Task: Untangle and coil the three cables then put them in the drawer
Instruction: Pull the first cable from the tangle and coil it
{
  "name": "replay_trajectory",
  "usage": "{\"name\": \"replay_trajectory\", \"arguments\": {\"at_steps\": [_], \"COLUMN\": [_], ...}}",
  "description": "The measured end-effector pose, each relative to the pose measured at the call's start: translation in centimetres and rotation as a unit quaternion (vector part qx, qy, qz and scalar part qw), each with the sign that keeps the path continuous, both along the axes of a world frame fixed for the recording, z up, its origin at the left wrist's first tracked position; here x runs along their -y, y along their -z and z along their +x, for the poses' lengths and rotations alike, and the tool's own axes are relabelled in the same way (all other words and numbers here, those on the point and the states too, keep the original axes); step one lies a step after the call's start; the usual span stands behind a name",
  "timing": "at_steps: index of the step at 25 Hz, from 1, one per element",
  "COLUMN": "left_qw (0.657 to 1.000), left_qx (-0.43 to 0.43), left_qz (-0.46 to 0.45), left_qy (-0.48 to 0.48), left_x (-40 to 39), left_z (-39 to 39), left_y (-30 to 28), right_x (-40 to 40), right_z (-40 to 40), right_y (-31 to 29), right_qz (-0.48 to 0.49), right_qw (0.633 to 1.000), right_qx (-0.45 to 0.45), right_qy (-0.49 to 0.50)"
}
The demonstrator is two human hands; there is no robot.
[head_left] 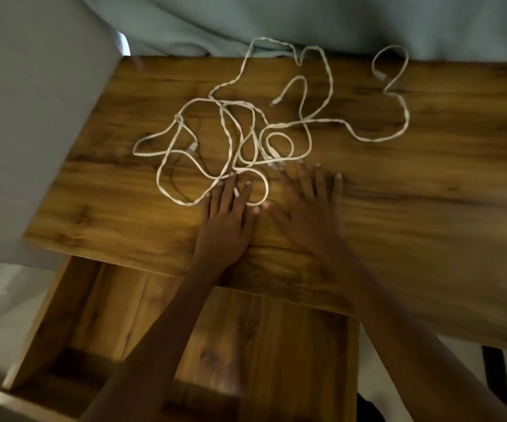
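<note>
- Cables (246, 132), white and braided, lie in one loose tangle on the wooden tabletop (398, 193); loops cross one another near the middle, and one strand trails off toward the far right edge, where it curls back on itself.
- Several pale connector ends show in the pile, but how many separate cords there are cannot be told from the knot.
- Left hand (226, 217) lies palm down on the wood with fingers straight and slightly spread; its fingertips (231, 175) rest on the nearest loop of the tangle, touching it without curling round it.
- Right hand (304, 205) is also flat and palm down, fingers fanned wide; its index and middle fingertips reach the near edge of the pile beside a connector, while the outer fingers lie on bare wood.
- Neither hand grasps anything; both are spread and relaxed against the surface.
- Drawer (100, 315) stands pulled out below the near edge of the top, under both forearms, with its wooden floor in view.
- Pale fabric (276, 19) lies beyond the far edge of the tabletop, and a strand of cable laps onto it.
</note>
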State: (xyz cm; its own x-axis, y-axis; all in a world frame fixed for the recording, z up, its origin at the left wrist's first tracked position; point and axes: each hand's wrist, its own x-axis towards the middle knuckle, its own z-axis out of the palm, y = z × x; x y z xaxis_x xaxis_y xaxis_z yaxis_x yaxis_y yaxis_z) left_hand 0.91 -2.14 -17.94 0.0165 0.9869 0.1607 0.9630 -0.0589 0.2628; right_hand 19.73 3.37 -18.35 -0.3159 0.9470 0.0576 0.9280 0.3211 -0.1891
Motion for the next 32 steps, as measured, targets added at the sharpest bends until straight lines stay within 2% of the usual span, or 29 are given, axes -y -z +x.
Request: {"name": "replay_trajectory", "arguments": {"at_steps": [7,10,13,16,18,21,23,27,32], "left_qw": [0.998,0.997,0.997,0.994,0.995,0.994,0.991,0.983,0.949], "left_qx": [-0.026,-0.042,-0.016,0.018,0.007,-0.032,-0.021,0.044,0.242], "left_qz": [0.05,0.063,0.079,0.105,0.095,0.104,0.134,0.173,0.158], "left_qy": [0.003,0.002,0.011,0.035,0.016,-0.02,-0.017,0.033,0.131], "left_x": [-0.1,0.3,0.3,2.4,5.0,10.6,13.7,17.9,20.4], "left_z": [-0.4,-0.1,-0.1,0.3,1.1,1.8,2.0,1.4,1.2], "left_y": [1.4,1.4,1.1,0.1,-0.9,-0.7,0.0,0.7,0.6], "right_x": [0.0,0.1,0.7,4.1,7.3,13.0,16.4,21.0,21.7], "right_z": [-0.1,-0.1,-0.4,0.1,0.7,0.5,0.1,-0.5,-0.7], "right_y": [0.5,0.4,-0.1,-0.3,-0.2,0.7,1.2,2.1,2.0], "right_qz": [0.029,-0.012,-0.018,-0.025,-0.023,0.016,0.057,0.115,0.181], "right_qw": [1.0,1.0,1.0,1.0,0.999,0.998,0.995,0.98,0.963], "right_qx": [0.013,0.02,0.012,0.002,-0.008,-0.027,-0.07,-0.157,-0.175], "right_qy": [0.002,0.0,0.001,0.012,0.027,0.046,0.045,-0.031,-0.097]}}
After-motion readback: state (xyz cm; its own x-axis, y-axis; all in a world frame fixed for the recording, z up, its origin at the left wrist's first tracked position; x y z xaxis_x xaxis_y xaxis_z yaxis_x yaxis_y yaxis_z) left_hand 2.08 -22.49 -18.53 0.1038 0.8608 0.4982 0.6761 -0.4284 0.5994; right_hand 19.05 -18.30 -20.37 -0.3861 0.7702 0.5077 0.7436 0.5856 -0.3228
